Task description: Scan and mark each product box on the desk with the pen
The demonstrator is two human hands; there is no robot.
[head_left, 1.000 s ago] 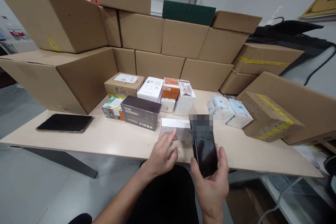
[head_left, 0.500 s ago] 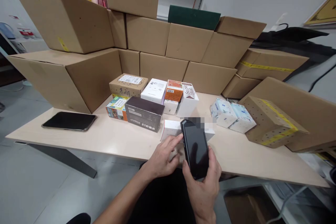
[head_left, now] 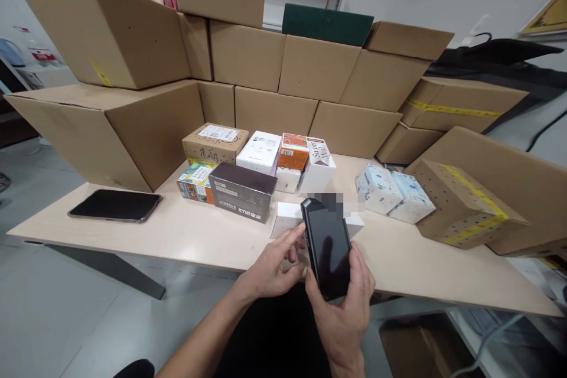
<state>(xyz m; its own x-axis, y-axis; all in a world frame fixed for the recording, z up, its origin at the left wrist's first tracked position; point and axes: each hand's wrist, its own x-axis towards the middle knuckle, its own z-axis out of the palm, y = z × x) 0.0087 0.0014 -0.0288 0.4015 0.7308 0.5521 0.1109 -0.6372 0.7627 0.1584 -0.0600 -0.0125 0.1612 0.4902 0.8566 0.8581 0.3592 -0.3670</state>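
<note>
In the head view, my right hand [head_left: 343, 316] grips a thick black rugged phone [head_left: 326, 251] by its lower part, thumb on one side and fingers on the other. The phone tilts with its dark screen toward me. My left hand [head_left: 279, 263] is beside it, with the index finger on the phone's left edge and the other fingers loosely bent and apart. Behind the phone lies a white box [head_left: 286, 215], its middle hidden. A pixelated patch covers part of the phone's top.
Small boxes stand mid-table, including a dark box [head_left: 243, 192] and an orange box [head_left: 293, 152]. A second phone [head_left: 116, 205] lies at left. Two white-blue packs [head_left: 394, 192] and a taped carton [head_left: 472, 204] are at right. Stacked cardboard boxes [head_left: 274, 111] line the back.
The phone's top has tipped slightly left and away, showing more of its top end. My left fingers have shifted a little along its edge. The view has moved slightly.
</note>
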